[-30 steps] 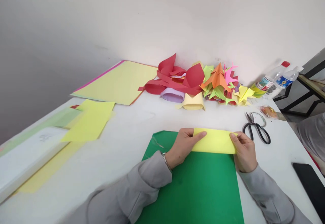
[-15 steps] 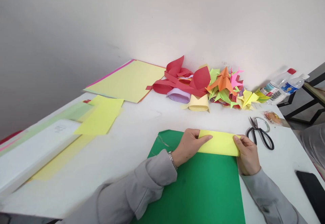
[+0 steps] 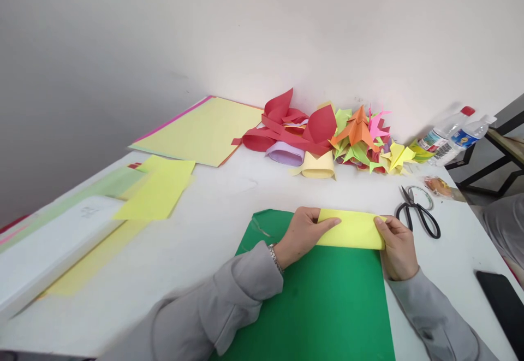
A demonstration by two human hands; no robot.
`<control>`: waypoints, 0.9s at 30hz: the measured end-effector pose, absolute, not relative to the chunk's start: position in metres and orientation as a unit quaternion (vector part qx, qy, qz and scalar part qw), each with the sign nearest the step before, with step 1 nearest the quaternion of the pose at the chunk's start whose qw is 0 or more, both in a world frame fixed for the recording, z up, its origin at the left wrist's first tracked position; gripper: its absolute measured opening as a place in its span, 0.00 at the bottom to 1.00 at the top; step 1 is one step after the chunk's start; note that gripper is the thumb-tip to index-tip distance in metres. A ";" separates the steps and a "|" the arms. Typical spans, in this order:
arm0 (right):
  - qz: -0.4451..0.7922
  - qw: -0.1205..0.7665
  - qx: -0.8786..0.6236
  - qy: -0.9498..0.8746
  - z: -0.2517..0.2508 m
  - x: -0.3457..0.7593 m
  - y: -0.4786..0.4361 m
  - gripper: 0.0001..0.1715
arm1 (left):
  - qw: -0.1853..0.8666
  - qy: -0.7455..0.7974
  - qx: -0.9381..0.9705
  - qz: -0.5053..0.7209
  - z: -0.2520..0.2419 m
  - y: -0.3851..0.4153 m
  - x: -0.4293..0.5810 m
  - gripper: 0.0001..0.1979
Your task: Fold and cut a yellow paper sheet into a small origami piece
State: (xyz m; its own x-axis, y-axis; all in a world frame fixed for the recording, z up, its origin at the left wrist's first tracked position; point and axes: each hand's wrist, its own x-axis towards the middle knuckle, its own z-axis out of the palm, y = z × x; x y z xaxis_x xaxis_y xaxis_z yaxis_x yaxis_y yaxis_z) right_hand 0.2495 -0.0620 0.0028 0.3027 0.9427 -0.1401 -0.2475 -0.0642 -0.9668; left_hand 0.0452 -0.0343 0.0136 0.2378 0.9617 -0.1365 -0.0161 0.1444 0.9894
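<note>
- My left hand (image 3: 302, 234) grips the left end of a folded yellow paper strip (image 3: 351, 229); thumb lies on top, fingers closed round the edge.
- My right hand (image 3: 396, 249) pinches the strip's right end, thumb on top, fingers tucked beneath.
- The strip lies flat and level across the far edge of a green paper sheet (image 3: 323, 306), which rests on the white table (image 3: 213, 224) directly before me.
- Black scissors (image 3: 418, 217) lie just right of the strip, blades closed, apart from my right hand.
- A heap of folded paper figures (image 3: 327, 140) in red, orange, green, pink and yellow sits against the wall beyond the strip.
- Two plastic water bottles (image 3: 452, 134) lie at the far right corner.
- A large pale-yellow sheet stack (image 3: 200, 131) lies far left; a smaller yellow sheet (image 3: 158, 191) lies nearer, to the left.
- A dark phone (image 3: 501, 301) rests at the right edge.
- A grey sleeve (image 3: 229, 301) covers each forearm; a wristwatch (image 3: 275, 257) shows at my left wrist.
</note>
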 end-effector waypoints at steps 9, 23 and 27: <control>0.481 0.599 -0.543 -0.339 0.003 0.250 -0.062 0.13 | 0.600 0.465 0.503 0.413 0.014 -0.034 0.045 0.22; 0.482 0.595 -0.544 -0.343 0.000 0.251 -0.062 0.12 | 0.608 0.466 0.496 0.409 0.014 -0.034 0.045 0.22; 0.480 0.597 -0.541 -0.347 -0.001 0.251 -0.063 0.12 | 0.604 0.469 0.496 0.412 0.013 -0.034 0.045 0.22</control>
State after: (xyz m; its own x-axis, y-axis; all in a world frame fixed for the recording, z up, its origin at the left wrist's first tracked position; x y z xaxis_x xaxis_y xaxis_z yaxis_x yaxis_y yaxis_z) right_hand 0.2509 -0.0625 -0.0007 0.2985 0.9487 -0.1047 -0.1979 -0.0458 -0.9792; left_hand 0.0447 -0.0342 0.0127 0.2217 0.9623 -0.1578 -0.0321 0.1690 0.9851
